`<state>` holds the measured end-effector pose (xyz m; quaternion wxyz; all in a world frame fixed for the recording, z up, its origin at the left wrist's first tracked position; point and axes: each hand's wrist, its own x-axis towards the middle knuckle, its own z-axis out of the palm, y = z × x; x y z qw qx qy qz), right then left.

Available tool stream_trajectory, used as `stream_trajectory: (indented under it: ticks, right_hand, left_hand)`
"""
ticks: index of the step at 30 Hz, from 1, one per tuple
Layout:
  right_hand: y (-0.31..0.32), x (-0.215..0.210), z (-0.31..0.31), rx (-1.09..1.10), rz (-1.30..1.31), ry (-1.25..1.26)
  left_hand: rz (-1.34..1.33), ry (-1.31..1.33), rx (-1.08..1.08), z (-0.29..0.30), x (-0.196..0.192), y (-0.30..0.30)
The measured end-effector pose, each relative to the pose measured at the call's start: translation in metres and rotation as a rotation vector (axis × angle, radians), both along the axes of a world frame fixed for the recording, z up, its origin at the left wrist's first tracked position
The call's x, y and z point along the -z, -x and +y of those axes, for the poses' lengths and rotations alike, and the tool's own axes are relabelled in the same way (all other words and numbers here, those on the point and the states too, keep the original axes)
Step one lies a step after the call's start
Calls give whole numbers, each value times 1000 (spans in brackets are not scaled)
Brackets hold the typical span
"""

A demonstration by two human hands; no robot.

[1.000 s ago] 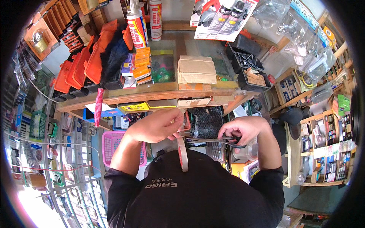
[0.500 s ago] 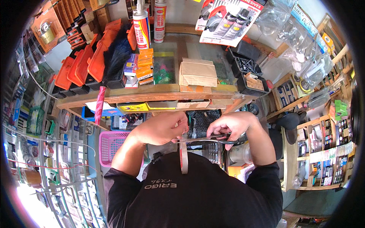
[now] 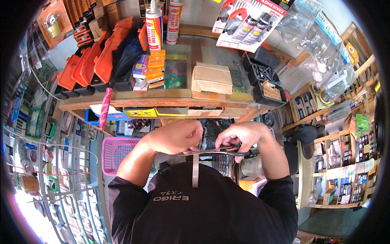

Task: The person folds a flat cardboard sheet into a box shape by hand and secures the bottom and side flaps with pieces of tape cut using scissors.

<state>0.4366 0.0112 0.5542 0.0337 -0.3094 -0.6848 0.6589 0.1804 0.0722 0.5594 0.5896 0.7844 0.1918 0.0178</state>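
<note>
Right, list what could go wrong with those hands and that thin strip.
1. The left hand and right hand pinch a thin grey metal strip close to the fingertips; its edge might nick a finger.
2. The strip's free end hangs against the black shirt and may snag.

Two sealant tubes [image 3: 162, 22] are standing at twelve o'clock on the wooden counter [image 3: 162, 99]. One cardboard box [image 3: 211, 78] and one pink basket [image 3: 115, 152] are showing; two hands, left hand [image 3: 175, 136] and right hand [image 3: 240, 136], are meeting at centre.
</note>
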Motion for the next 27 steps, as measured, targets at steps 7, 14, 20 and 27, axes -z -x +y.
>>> stream_trajectory:
  ticks: [7, 14, 20, 27]
  right_hand:
    - [2, 1, -1, -13, 0, -42]
    - [4, -5, -3, -23, -9, -44]
    - [2, -3, -8, 44, -21, 43]
    - [8, -10, -8, 1, -90, 6]
  left_hand:
    - [-6, -60, -18, -2, 0, -1]
    - [-13, -64, -5, -6, -9, 0]
    - [-24, -93, -9, -8, -8, -1]
    - [33, 121, -111, -11, -12, -1]
